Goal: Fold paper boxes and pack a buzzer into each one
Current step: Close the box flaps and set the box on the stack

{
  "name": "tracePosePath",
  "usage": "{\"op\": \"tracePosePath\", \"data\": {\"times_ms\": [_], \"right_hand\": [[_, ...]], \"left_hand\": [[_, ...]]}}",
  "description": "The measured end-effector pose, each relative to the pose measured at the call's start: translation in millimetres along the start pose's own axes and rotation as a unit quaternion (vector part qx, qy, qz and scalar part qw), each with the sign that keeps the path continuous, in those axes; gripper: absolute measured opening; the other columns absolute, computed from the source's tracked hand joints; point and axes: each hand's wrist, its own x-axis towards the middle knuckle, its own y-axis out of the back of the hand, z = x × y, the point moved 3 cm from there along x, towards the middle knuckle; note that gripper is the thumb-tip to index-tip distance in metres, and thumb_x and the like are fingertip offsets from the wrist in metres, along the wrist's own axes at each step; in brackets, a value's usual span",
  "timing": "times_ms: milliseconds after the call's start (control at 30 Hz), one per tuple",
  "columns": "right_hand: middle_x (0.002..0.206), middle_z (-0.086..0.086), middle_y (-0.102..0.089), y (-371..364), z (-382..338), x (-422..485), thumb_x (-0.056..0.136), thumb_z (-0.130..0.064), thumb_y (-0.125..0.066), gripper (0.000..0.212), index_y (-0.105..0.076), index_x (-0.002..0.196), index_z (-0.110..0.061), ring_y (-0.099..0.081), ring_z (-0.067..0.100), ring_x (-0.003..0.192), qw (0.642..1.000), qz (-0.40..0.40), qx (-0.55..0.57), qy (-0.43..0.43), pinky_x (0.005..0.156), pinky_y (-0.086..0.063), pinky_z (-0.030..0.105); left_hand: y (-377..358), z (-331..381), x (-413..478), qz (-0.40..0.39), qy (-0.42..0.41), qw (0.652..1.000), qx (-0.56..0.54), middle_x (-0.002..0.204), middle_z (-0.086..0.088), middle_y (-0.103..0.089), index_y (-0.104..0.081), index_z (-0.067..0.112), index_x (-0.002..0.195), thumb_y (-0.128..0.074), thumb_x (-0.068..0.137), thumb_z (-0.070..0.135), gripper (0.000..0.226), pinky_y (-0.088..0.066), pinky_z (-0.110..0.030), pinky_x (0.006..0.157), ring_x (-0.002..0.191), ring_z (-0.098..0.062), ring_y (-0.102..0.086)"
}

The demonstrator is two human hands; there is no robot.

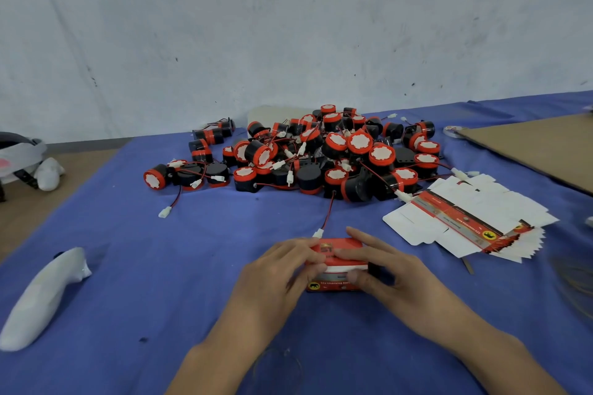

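Observation:
A small red and white paper box (340, 248) sits on the blue cloth in front of me. My left hand (279, 276) grips its left side with the fingers over the top. My right hand (388, 269) grips its right side, fingers across the lid and thumb on the front. A pile of black and red buzzers (321, 154) with red-black wires lies behind the box. A stack of flat unfolded boxes (468, 218) lies to the right. What the box holds is hidden.
A white wrapped object (41, 295) lies on the blue cloth (160, 266) at the left. A brown cardboard sheet (539, 144) covers the far right corner. The table's left edge drops to a brown floor with a white bundle (48, 173).

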Motion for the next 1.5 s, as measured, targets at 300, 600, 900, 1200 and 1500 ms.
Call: {"op": "tracePosePath", "data": {"times_ms": [300,600,900,1200,1500], "right_hand": [[0.152,-0.041,-0.021,1,-2,-1,0.089,-0.054,-0.047,0.037,-0.057,0.124,-0.063,-0.034,-0.028,0.122,0.995,-0.010,-0.095,0.015,0.097,-0.043,0.008],[0.123,-0.032,-0.053,9,-9,3,0.087,-0.049,-0.055,0.025,-0.070,0.105,-0.055,-0.056,-0.001,0.116,0.993,0.079,0.082,-0.029,0.087,-0.050,0.017],[0.092,-0.011,-0.075,48,-57,-9,0.086,-0.051,-0.052,0.031,-0.077,0.088,-0.033,-0.070,0.002,0.084,0.913,0.260,0.313,-0.039,0.066,-0.052,0.016],[0.088,-0.010,-0.076,77,-55,-85,0.106,-0.048,-0.035,0.038,-0.065,0.114,-0.025,-0.068,0.006,0.073,0.765,0.417,0.474,-0.128,0.064,-0.051,0.024],[0.093,0.000,-0.074,83,-45,-97,0.104,-0.040,-0.043,0.033,-0.065,0.114,-0.019,-0.069,0.014,0.076,0.820,0.372,0.393,-0.184,0.064,-0.053,0.027]], "left_hand": [[1,-4,-5,0.007,-0.053,0.998,0.031,0.126,0.031,-0.057,-0.072,0.032,0.094,-0.056,0.090,0.046,0.021,-0.057,-0.021,0.070,0.113,0.008,-0.056],[-10,0,1,-0.061,0.100,0.979,-0.165,0.132,0.045,-0.046,-0.056,0.052,0.108,-0.058,0.093,0.048,0.016,-0.044,-0.020,0.102,0.126,0.015,-0.044],[-2,87,39,0.050,0.140,0.915,-0.375,0.100,0.017,-0.071,-0.069,0.037,0.089,-0.065,0.095,0.028,0.011,-0.058,-0.021,0.074,0.091,-0.002,-0.068],[6,260,78,-0.001,0.189,0.781,-0.595,0.109,-0.009,-0.072,-0.065,0.015,0.113,-0.060,0.099,0.032,0.022,-0.058,-0.047,0.091,0.094,-0.023,-0.072],[35,347,104,-0.178,0.026,0.837,-0.517,0.134,0.011,-0.057,-0.056,0.039,0.127,-0.050,0.100,0.052,0.031,-0.048,-0.031,0.103,0.118,-0.008,-0.058]]}}
